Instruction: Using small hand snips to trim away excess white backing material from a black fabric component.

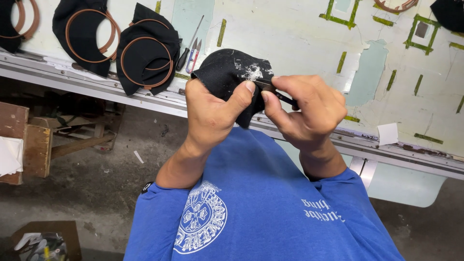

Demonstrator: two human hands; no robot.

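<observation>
My left hand (212, 113) grips a black fabric piece with a white crusty patch (234, 77), thumb pressed on its face, just over the near edge of the pale workbench (299, 38). My right hand (304, 108) pinches a thin dark blade tool (276, 93), its tip at the patch. Black pieces with brown rings (145, 53) lie farther left on that bench.
</observation>
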